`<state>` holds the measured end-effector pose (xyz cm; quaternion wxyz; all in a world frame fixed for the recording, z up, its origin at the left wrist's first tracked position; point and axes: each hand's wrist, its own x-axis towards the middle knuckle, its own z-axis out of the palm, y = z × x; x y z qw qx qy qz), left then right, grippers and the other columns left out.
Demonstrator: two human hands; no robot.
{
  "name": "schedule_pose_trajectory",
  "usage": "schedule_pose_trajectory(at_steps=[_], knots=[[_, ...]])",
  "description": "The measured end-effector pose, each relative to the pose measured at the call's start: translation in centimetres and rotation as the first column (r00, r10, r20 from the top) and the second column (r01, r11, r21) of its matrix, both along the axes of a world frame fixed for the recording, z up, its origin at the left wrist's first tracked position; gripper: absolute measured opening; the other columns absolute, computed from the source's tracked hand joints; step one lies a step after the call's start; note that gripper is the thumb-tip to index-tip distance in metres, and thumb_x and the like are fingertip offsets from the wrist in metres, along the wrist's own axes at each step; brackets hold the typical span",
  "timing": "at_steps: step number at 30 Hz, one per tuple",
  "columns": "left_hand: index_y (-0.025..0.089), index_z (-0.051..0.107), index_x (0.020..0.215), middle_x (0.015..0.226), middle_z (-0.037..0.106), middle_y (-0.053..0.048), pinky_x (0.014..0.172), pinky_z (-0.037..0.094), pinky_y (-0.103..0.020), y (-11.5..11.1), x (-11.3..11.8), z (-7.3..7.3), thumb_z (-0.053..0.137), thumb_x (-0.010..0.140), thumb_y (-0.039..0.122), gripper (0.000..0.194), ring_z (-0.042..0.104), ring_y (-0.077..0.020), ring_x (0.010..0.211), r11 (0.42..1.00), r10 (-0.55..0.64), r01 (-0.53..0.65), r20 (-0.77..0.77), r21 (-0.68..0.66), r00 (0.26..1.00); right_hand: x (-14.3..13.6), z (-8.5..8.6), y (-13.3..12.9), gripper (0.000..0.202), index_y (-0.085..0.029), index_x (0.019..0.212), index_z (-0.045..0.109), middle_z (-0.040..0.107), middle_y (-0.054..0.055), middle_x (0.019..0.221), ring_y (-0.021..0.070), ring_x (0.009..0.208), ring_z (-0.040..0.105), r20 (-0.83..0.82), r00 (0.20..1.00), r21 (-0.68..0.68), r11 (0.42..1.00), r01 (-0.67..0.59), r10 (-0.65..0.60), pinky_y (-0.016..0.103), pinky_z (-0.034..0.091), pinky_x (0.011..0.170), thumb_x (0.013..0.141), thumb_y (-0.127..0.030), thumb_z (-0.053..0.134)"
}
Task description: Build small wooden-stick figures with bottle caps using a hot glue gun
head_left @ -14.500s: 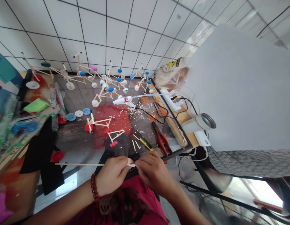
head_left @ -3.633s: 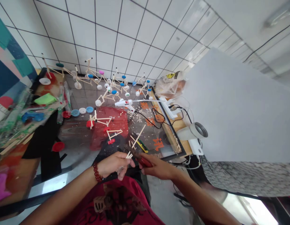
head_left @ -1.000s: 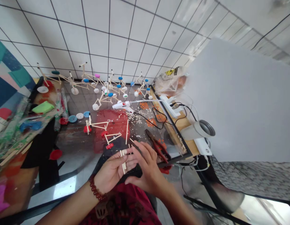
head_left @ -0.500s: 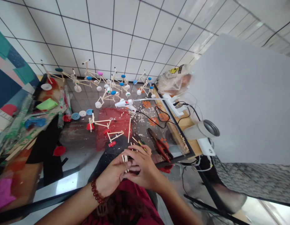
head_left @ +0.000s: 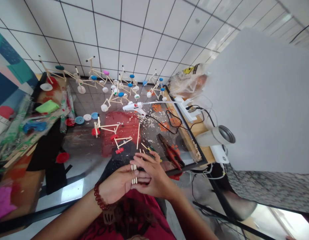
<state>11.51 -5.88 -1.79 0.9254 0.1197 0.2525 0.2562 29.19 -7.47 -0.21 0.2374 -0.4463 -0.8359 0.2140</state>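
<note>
We pinch the short sticks (head_left: 134, 180) in our left hand's (head_left: 116, 185) closed fingers by the counter's (head_left: 79, 140) near edge, our right hand's (head_left: 156, 178) half-open fingers cupping around them, their nearly level ends making one even row.

Glossy white tiled wall (head_left: 134, 26); matt pale wooden sticks (head_left: 134, 180).

Both hands (head_left: 141, 176) hold short sticks (head_left: 134, 174), w/ pliers (head_left: 170, 152) & glue gun (head_left: 134, 107) on tbl (head_left: 81, 141) nearby.
</note>
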Motion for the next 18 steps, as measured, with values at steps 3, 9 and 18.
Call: schedule_pose_trajectory(at_steps=[3,9,18], knots=[[0.010,0.075,0.098,0.096,0.078,-0.016,0.086,0.054,-0.036,0.03,-0.11,-0.22,0.074,0.082,0.017,0.017,0.074,-0.0259,0.092,1.000,-0.017,0.017,-0.007,0.015,1.000,-0.05,-0.13,-0.10,0.084,-0.024,0.149,0.030,0.070,0.010,0.125,0.0277,0.134,0.052,0.014,1.000,-0.030,1.000,-0.006,0.006,0.050,0.012,0.116,0.076,-0.031,0.071],[0.011,0.074,0.100,0.097,0.078,-0.016,0.083,0.055,-0.033,0.08,-0.07,-0.76,0.069,0.086,0.015,0.016,0.074,-0.0253,0.095,1.000,-0.007,0.008,0.040,-0.012,0.999,0.16,-0.44,0.01,0.084,-0.026,0.148,0.036,0.065,0.012,0.133,0.0275,0.132,0.053,0.025,1.000,-0.086,0.996,-0.016,0.018,0.051,0.013,0.118,0.077,-0.041,0.078],[0.011,0.072,0.102,0.099,0.077,-0.016,0.083,0.055,-0.033,0.52,-0.02,-0.59,0.071,0.085,0.014,0.017,0.074,-0.0242,0.093,0.996,-0.011,0.016,0.053,-0.086,0.999,0.24,-0.43,0.08,0.089,-0.023,0.146,0.042,0.055,0.016,0.144,0.0315,0.138,0.045,0.084,0.996,-0.076,0.997,0.032,-0.025,0.051,0.020,0.117,0.071,-0.050,0.081]])
